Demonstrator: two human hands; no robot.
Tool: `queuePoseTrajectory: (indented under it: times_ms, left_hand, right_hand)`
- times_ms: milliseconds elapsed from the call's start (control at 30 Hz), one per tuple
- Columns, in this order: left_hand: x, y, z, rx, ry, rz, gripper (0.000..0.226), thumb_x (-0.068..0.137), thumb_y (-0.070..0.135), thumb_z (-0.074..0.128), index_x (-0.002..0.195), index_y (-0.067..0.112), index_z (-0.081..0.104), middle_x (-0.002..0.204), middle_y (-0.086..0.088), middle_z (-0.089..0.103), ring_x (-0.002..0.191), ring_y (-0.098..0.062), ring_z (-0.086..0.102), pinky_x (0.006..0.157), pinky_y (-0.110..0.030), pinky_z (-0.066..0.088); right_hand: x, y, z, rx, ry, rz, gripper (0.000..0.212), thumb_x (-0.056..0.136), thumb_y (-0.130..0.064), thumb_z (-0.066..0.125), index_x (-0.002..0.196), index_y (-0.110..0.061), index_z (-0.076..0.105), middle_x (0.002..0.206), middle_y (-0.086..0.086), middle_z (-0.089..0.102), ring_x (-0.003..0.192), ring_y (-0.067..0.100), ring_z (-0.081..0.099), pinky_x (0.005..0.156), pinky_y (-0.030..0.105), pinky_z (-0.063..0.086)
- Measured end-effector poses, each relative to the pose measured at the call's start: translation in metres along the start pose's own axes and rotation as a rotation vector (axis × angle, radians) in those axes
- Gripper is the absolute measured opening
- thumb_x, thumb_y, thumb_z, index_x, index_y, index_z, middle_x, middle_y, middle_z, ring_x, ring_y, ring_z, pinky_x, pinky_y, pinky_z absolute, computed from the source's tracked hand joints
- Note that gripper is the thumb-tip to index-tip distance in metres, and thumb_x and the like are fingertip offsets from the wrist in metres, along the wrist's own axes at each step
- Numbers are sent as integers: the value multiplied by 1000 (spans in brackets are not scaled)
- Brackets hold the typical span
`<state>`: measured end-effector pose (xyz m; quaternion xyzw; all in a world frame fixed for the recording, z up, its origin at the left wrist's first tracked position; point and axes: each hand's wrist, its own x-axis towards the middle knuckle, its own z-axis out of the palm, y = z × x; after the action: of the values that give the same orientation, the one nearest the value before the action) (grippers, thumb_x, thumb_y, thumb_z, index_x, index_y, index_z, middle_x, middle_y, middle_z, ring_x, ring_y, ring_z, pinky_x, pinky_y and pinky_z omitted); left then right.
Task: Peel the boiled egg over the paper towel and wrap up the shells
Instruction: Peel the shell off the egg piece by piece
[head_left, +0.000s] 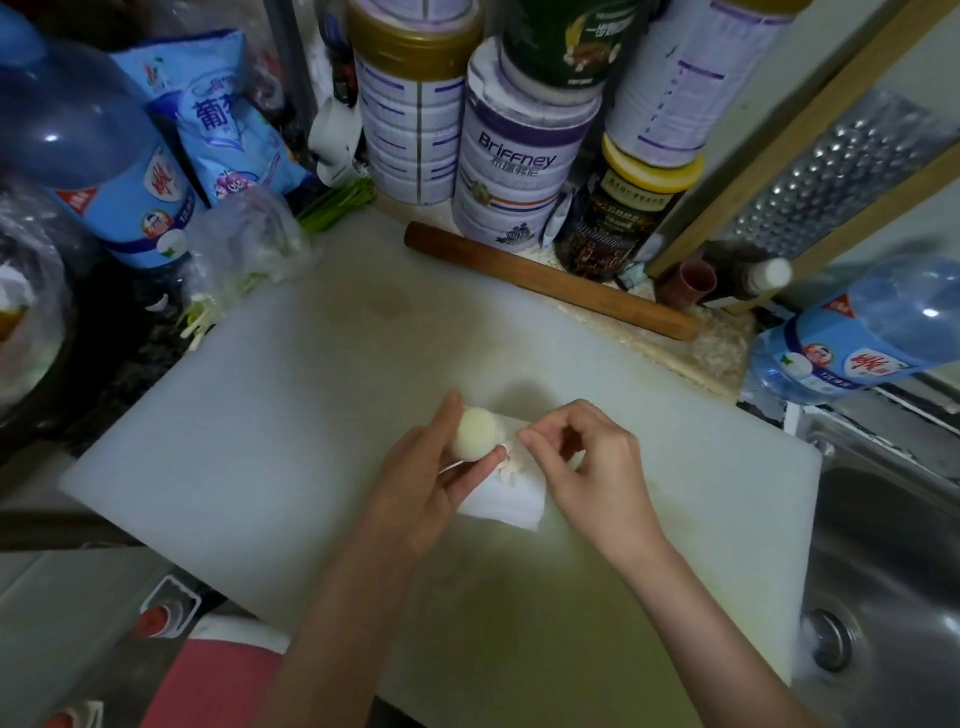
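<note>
While the left hand (415, 480) grips the mostly bare egg (475, 434) over the paper towel (506, 506) on the cutting board (260, 415), the right hand (584, 460) pinches thumb and forefinger just beside it, seemingly on loose shell (508, 462) dangling above the towel.

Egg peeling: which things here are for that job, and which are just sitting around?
For the job: pale round boiled egg in the left hand; right hand; white folded paper towel; small pale shell bits.
Just lying about: brown wooden rolling pin; purple-and-white round tin; blue plastic water bottle; metal grater; steel sink.
</note>
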<state>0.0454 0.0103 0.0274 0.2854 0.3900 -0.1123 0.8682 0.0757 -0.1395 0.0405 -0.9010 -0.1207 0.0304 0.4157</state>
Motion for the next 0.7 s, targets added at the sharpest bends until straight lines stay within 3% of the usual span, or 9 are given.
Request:
queuePoseTrajectory:
  times_ms: [67, 167, 233, 300, 333, 467, 567, 700]
  left_hand:
    - [-1, 0, -3, 16, 9, 14, 51, 75, 40, 67, 103, -2, 61, 98, -17, 67, 80, -20, 71, 57, -21, 56]
    - [-5, -1, -3, 83, 0, 35, 56, 75, 46, 62, 103, -2, 62, 98, -19, 67, 75, -17, 70, 56, -20, 55]
    - [-8, -1, -1, 106, 1, 53, 61, 80, 45, 60, 108, -8, 58, 100, -21, 65, 70, -18, 70, 55, -19, 55]
    - [-10, -1, 1, 119, 4, 76, 60, 85, 42, 58, 112, -12, 54, 99, -23, 65, 68, -20, 71, 53, -19, 54]
    - [-12, -1, 3, 132, 5, 91, 60, 86, 41, 58, 112, -12, 54, 97, -23, 66, 67, -21, 71, 53, -19, 54]
    - [-17, -1, 6, 177, 14, 154, 54, 75, 44, 62, 99, -5, 57, 79, -14, 70, 66, -23, 71, 53, -20, 54]
    - [-22, -1, 7, 288, 5, 217, 44, 72, 47, 63, 80, 6, 52, 73, -7, 68, 70, -17, 70, 57, -20, 54]
    - [-24, -2, 7, 297, -36, 239, 32, 84, 37, 59, 76, 7, 51, 77, -8, 69, 76, -18, 71, 61, -22, 55]
  right_hand:
    - [3, 10, 8, -32, -47, 77, 17, 77, -17, 74, 65, -18, 62, 65, -6, 58, 63, 8, 54, 56, 12, 40]
    - [4, 19, 17, -113, -140, 63, 20, 76, -19, 75, 64, -11, 62, 64, -1, 59, 59, 12, 53, 57, 23, 43]
    - [3, 18, 18, -142, -232, -4, 8, 81, -3, 66, 82, -9, 71, 75, 3, 63, 66, 17, 57, 64, 29, 46]
    - [1, 11, 13, -184, -289, -77, 35, 83, 5, 57, 109, -14, 70, 88, 4, 67, 78, 18, 61, 72, 26, 49]
    - [2, 4, 8, -169, -258, -99, 35, 85, 2, 58, 114, -16, 67, 93, 2, 69, 82, 15, 63, 76, 23, 49]
    - [0, -23, -12, 34, -42, -188, 18, 87, -21, 64, 103, -18, 72, 93, -7, 69, 85, 1, 62, 78, 10, 46]
    - [-3, -35, -11, 53, -86, -222, 27, 80, -28, 69, 104, -15, 72, 97, -4, 64, 87, -1, 56, 80, 11, 43]
    - [-2, -35, -4, 173, -56, -150, 20, 76, -22, 71, 94, -13, 74, 95, -1, 64, 86, 8, 61, 75, 17, 48]
